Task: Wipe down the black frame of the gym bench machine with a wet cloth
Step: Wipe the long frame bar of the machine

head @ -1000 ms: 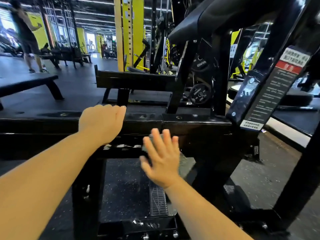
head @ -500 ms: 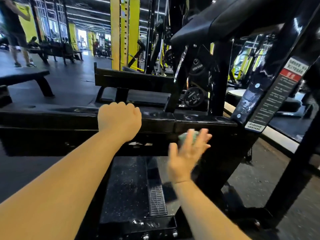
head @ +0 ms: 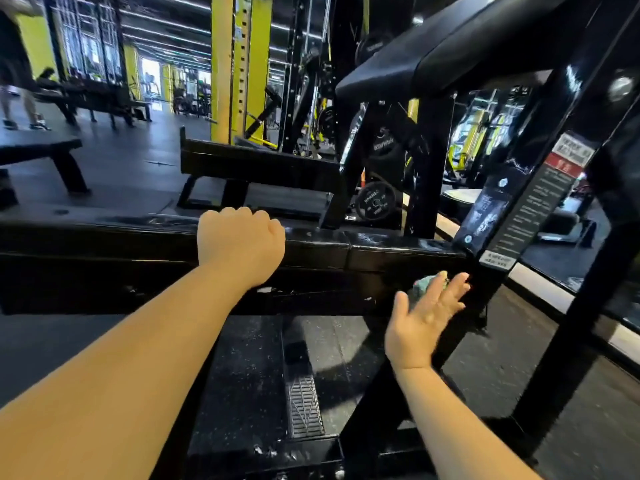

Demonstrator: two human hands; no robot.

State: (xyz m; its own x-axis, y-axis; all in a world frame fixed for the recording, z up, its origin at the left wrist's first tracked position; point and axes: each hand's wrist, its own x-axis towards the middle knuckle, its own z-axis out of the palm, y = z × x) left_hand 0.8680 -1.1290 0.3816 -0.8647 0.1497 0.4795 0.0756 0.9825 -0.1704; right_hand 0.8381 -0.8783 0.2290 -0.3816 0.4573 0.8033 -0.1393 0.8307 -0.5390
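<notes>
The machine's black frame has a horizontal beam [head: 381,249] running across the middle, wet and glossy on top. My left hand [head: 240,245] grips that beam from above, fingers curled over its far edge. My right hand [head: 424,315] presses a greenish cloth [head: 424,282] flat against the beam's front face, close to where it meets the slanted post [head: 519,216] with the instruction labels. The fingers are straight and spread, and the palm hides most of the cloth. A black padded seat [head: 467,46] sits overhead at the upper right.
Below the beam lies a speckled footplate [head: 249,382] with a ribbed metal strip [head: 304,407]. Weight plates [head: 375,202] hang behind the frame. A flat bench [head: 41,150] stands at left, a person [head: 17,64] walks far left, and yellow columns [head: 239,64] rise behind.
My right hand slid the cloth rightward along the beam's front face, from its middle to the slanted post. My left hand shifted right along the beam's top and curled tighter over it.
</notes>
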